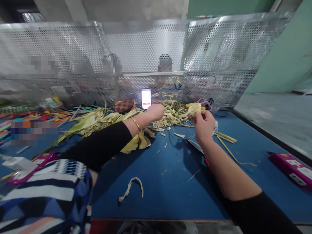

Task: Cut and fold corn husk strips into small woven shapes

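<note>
My right hand (204, 126) is raised over the right of the table, pinching a pale corn husk piece (194, 108) between thumb and fingers. My left hand (156, 112), a gold bangle on its wrist, reaches to the near side of a heap of shredded husk (173, 112); its fingers are curled, and whatever they may hold is hidden. Long husk leaves (95, 122) lie to the left, partly behind my left forearm. Under my right forearm rest scissors (195, 145) with a red handle, partly covered.
A lit phone (146, 98) stands against the perforated metal screen (148, 42). Beside it lies a checkered round item (123, 105). Magenta boxes (293, 169) sit at both sides. One curled husk strip (131, 188) lies on the blue tabletop (168, 191) near the front edge.
</note>
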Demonstrator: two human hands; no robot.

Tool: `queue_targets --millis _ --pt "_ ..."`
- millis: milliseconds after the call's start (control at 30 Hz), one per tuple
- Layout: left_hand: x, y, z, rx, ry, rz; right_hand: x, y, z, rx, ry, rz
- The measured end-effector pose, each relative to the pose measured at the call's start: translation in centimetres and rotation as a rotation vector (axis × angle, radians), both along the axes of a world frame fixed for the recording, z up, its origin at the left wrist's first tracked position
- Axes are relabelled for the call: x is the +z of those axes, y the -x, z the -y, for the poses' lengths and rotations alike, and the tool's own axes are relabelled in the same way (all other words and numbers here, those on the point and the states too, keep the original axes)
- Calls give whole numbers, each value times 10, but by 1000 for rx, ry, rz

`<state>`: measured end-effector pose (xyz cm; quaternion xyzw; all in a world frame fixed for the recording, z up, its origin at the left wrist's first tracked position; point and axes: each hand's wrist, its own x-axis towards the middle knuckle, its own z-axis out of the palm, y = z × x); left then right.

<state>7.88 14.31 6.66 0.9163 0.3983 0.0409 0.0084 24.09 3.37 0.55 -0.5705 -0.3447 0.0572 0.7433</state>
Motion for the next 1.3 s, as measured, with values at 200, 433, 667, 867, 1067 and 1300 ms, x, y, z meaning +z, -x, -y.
queue_targets --millis 200,433,667,867,1067,1300 --pt "-17 26 15 -151 371 11 4 11 5 250 97 -73" --pt "-2 10 29 13 427 750 9 22 13 415 117 0" --pt "-34 16 85 42 838 1019 9 39 21 607 210 282" --pt "-40 46 89 54 882 986 10 35 20 670 267 112" --pt "-29 70 87 54 921 899 12 31 21 727 247 -94" --pt "-33 73 78 176 934 943 13 26 20 708 233 -240"
